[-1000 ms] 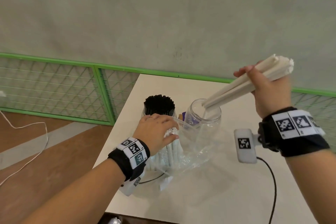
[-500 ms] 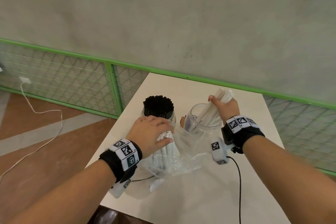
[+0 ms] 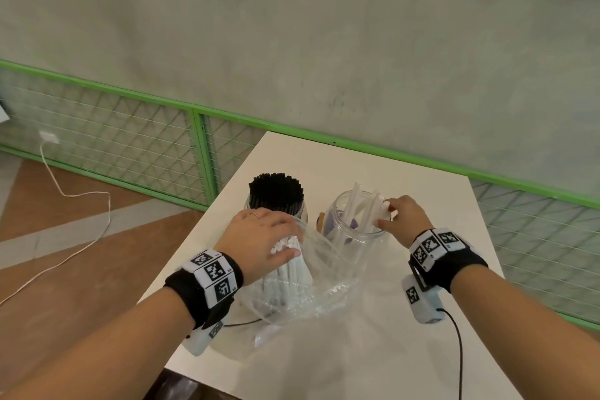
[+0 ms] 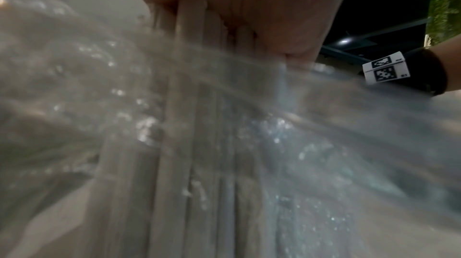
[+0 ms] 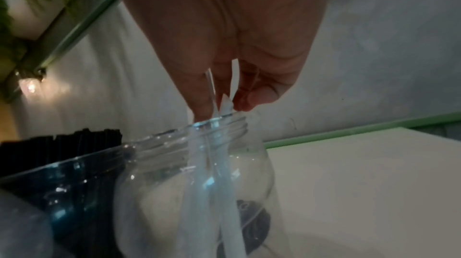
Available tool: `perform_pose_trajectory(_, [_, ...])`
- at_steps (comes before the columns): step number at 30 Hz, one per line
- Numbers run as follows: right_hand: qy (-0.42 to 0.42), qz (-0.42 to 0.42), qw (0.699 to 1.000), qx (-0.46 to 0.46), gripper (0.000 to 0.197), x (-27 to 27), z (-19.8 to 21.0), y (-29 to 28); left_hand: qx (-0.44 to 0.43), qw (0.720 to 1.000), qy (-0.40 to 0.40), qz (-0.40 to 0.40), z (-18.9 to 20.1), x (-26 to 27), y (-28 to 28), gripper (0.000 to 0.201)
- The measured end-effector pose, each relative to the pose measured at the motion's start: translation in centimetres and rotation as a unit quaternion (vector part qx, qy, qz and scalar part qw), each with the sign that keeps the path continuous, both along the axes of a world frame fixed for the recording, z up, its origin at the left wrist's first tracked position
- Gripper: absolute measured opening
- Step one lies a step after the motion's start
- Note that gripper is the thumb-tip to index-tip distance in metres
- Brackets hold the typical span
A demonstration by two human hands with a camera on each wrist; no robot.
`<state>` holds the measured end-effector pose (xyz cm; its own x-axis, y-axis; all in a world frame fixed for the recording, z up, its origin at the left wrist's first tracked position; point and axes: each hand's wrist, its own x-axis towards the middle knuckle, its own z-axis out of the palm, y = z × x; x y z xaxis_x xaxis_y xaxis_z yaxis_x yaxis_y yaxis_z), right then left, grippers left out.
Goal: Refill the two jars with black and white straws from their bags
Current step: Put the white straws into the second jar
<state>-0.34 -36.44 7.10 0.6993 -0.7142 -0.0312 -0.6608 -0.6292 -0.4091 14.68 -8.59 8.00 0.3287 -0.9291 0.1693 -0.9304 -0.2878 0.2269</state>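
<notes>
The right hand (image 3: 401, 216) pinches white straws (image 3: 363, 208) standing in the clear jar (image 3: 354, 237) (right of the jar of black straws (image 3: 276, 193)). Nearer, the left hand (image 3: 259, 240) grips bagged white straws (image 3: 292, 273) upright in their clear plastic bag (image 3: 324, 289) on the white table (image 3: 422, 191).

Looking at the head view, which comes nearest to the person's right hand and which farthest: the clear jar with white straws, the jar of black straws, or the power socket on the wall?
1. Clear plastic jar with white straws, at the right hand.
2. Jar of black straws, further left.
3. White wall socket, far left.
</notes>
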Motion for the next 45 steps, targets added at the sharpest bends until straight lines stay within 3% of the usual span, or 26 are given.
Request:
perform_pose_trajectory(6, [0.036, 0.031, 0.998, -0.035, 0.010, 1.4, 1.8, -0.3, 0.003, 1.000, -0.003, 0.004, 0.0, -0.1, 0.0, 0.031])
perform_pose_trajectory(13, [-0.079, -0.015, 0.996, -0.036, 0.016, 3.6, 5.0, -1.2, 0.019, 1.000, -0.008, 0.007, 0.2, -0.2, -0.1, 0.037])
perform_pose_trajectory(19, [-0.203, -0.071, 0.974, 0.070, 0.040, 3.3, 3.8, -0.3, 0.007, 1.000, -0.003, 0.006, 0.1, -0.1, -0.1, 0.033])
perform_pose_trajectory(24, [-0.266, -0.019, 0.961, 0.078, 0.036, 0.8, 3.1, 2.5, 0.006, 1.000, -0.002, 0.008, -0.2, 0.2, -0.2, 0.034])
perform_pose_trajectory(28, [-0.243, 0.114, 0.954, 0.130, 0.017, -0.8, 3.8, 7.2, 0.000, 1.000, -0.002, 0.005, -0.2, 0.1, -0.4, 0.034])
perform_pose_trajectory(32, [-0.146, 0.206, 0.947, 0.196, 0.030, -0.7, 3.7, 11.7, -0.004, 1.000, -0.003, 0.000, -0.1, -0.2, -0.6, 0.038])
perform_pose_trajectory(34, [-0.110, 0.203, 0.951, 0.206, 0.038, -0.2, 2.9, 13.2, 0.002, 1.000, -0.002, -0.001, -0.2, -0.3, -0.8, 0.042])
perform_pose_trajectory(39, [-0.148, 0.124, 0.956, 0.223, 0.055, 1.6, 0.9, 14.4, -0.014, 0.999, 0.030, 0.010, -0.3, -0.4, -0.9, 0.054])
perform_pose_trajectory(45, [-0.119, 0.069, 0.964, 0.227, 0.067, 2.8, -1.4, 15.4, -0.023, 0.998, 0.058, 0.005, -0.5, -0.4, -0.8, 0.058])
